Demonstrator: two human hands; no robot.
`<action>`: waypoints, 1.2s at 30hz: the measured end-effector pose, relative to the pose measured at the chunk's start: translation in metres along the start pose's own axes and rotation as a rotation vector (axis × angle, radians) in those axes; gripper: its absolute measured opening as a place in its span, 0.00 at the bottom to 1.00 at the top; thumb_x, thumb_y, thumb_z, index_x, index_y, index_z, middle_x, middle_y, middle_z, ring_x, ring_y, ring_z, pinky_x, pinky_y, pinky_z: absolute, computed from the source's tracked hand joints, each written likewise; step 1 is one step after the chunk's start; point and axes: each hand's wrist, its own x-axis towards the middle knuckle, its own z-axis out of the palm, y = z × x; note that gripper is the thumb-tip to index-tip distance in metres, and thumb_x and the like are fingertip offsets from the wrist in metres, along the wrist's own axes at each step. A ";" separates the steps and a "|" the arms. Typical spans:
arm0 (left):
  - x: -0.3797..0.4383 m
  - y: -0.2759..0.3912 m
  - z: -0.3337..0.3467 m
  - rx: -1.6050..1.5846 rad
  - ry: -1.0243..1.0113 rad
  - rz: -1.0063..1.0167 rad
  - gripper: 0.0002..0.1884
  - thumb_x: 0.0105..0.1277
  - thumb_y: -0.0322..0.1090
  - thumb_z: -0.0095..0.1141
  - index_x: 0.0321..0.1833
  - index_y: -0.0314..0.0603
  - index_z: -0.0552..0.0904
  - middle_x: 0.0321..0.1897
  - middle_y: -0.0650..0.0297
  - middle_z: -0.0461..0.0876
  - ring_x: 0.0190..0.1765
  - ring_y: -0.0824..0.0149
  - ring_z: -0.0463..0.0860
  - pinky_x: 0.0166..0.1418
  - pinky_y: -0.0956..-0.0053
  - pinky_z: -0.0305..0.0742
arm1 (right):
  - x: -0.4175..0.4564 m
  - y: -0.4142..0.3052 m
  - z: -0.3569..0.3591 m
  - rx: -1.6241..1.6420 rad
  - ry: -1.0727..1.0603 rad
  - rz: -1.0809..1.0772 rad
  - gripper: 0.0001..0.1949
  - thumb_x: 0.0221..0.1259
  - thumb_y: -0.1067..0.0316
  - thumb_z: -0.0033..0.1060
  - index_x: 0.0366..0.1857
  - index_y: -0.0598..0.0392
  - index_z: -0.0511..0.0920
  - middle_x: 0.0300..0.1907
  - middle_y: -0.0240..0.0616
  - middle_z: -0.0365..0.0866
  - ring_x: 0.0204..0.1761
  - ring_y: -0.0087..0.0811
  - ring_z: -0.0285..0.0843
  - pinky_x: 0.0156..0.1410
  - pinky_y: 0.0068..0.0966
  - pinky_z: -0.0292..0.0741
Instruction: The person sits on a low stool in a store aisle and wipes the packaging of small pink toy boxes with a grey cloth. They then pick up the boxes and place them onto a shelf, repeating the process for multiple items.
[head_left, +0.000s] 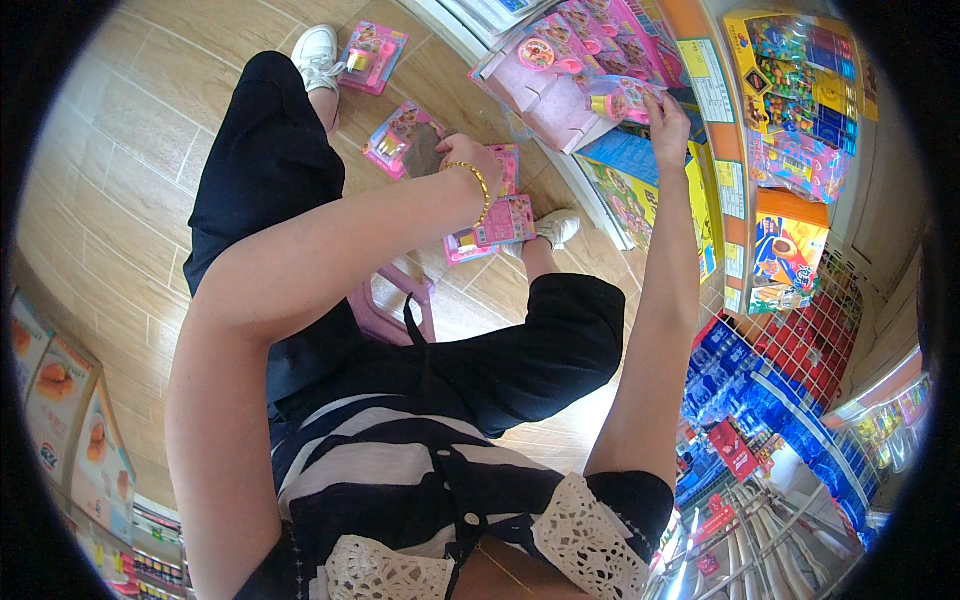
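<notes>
My left hand (472, 161), with a gold bead bracelet at its wrist, grips a brown-grey cloth (426, 150) low over the floor. Pink toy blister packs lie under and around it: one pack (397, 141) by the cloth, another (508, 219) below the wrist. On the right, my right hand (670, 127) holds the edge of a pink blister pack (619, 101) with a gold-and-pink toy inside. That pack is over an open pink display box (532, 105), where more such packs stand in rows at the far end.
Another blister pack (373, 58) lies beside my left shoe (315, 56). A pink plastic stool (405, 300) is under me. Shelves on the right hold a yellow snack box (652, 202), candy tubes (799, 82) and a biscuit box (787, 255). A wire rack (817, 322) stands at the right.
</notes>
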 end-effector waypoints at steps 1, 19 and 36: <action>0.000 0.000 0.001 0.000 0.014 -0.004 0.19 0.58 0.40 0.59 0.50 0.39 0.82 0.44 0.57 0.83 0.43 0.55 0.83 0.45 0.49 0.75 | 0.000 0.002 0.001 -0.018 0.017 -0.011 0.15 0.64 0.61 0.54 0.45 0.62 0.78 0.44 0.54 0.80 0.45 0.51 0.78 0.51 0.38 0.74; 0.003 0.002 0.003 0.006 -0.002 -0.004 0.18 0.59 0.40 0.57 0.50 0.39 0.82 0.47 0.55 0.82 0.46 0.54 0.82 0.45 0.48 0.75 | 0.000 -0.001 0.000 -0.031 -0.001 0.009 0.14 0.63 0.60 0.56 0.44 0.60 0.79 0.39 0.55 0.80 0.40 0.52 0.78 0.46 0.40 0.74; 0.006 0.003 0.005 0.025 -0.011 0.017 0.17 0.60 0.39 0.57 0.51 0.41 0.82 0.40 0.58 0.84 0.34 0.57 0.84 0.44 0.47 0.75 | -0.003 -0.001 0.002 -0.057 -0.022 -0.071 0.14 0.64 0.61 0.53 0.46 0.60 0.79 0.45 0.53 0.80 0.45 0.50 0.79 0.51 0.38 0.75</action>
